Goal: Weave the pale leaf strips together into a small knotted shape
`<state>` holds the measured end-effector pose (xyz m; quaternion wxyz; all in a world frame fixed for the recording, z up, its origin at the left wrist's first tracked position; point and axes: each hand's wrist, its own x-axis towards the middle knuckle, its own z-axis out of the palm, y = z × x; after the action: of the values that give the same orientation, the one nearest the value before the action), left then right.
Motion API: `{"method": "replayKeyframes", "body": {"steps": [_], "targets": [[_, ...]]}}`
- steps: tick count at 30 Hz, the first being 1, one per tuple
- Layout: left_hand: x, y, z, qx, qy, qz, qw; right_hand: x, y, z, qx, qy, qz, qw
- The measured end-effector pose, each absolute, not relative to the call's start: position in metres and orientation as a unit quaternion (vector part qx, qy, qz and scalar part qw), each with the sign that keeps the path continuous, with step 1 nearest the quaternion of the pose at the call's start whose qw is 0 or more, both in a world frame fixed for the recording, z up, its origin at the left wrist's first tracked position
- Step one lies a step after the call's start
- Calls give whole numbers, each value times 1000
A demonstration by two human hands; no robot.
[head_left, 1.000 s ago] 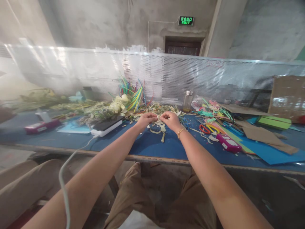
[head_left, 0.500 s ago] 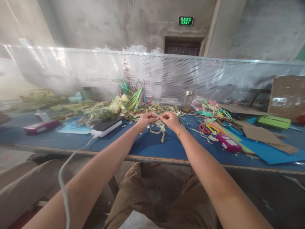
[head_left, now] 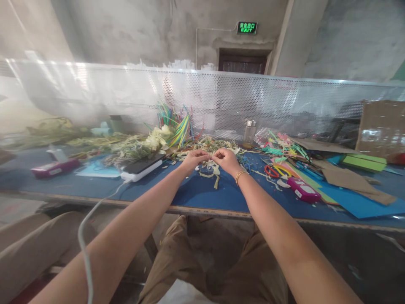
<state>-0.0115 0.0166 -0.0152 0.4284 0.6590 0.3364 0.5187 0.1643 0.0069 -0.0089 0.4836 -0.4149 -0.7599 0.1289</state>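
Observation:
My left hand (head_left: 196, 159) and my right hand (head_left: 225, 159) meet fingertip to fingertip above the blue tabletop (head_left: 202, 196). Both are closed in a pinch on something small and pale; its kind is too small to make out. Just below and behind the fingers lie pale, ribbon-like strips (head_left: 215, 172), some curling toward me. A loose heap of cream and green strips (head_left: 207, 145) spreads behind my hands. On my right wrist is a gold bracelet (head_left: 240, 175).
Left stand a black-and-white device (head_left: 142, 166) with a white cable (head_left: 82, 236) and a magenta box (head_left: 55, 167). Coloured stems (head_left: 182, 128) and a glass bottle (head_left: 249, 134) are at the back. Right lie another magenta box (head_left: 303, 190), blue sheets (head_left: 357, 202) and cardboard (head_left: 357, 179).
My fingertips have shifted very slightly while staying pinched together. Otherwise the hands, arms and tabletop things look the same.

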Motion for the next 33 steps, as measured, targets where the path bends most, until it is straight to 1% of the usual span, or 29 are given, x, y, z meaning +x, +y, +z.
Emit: {"method": "replayKeyframes", "body": {"steps": [13,23,25,27,30,33], "targets": [[-12,17,-15,662,345,506,431,163,6,-8,-405,-763,147,482],[-11,18,-17,602,332,492,534,164,8,-11,-395,-781,111,471],[-11,17,-16,583,336,499,547,163,6,-10,-398,-781,70,475],[-11,16,-14,556,341,510,561,161,2,-9,-405,-782,0,473],[-11,16,-12,513,343,523,588,157,-7,-5,-416,-786,-99,447],[-11,15,-10,476,334,519,627,152,-15,-3,-405,-796,-151,424]]}}
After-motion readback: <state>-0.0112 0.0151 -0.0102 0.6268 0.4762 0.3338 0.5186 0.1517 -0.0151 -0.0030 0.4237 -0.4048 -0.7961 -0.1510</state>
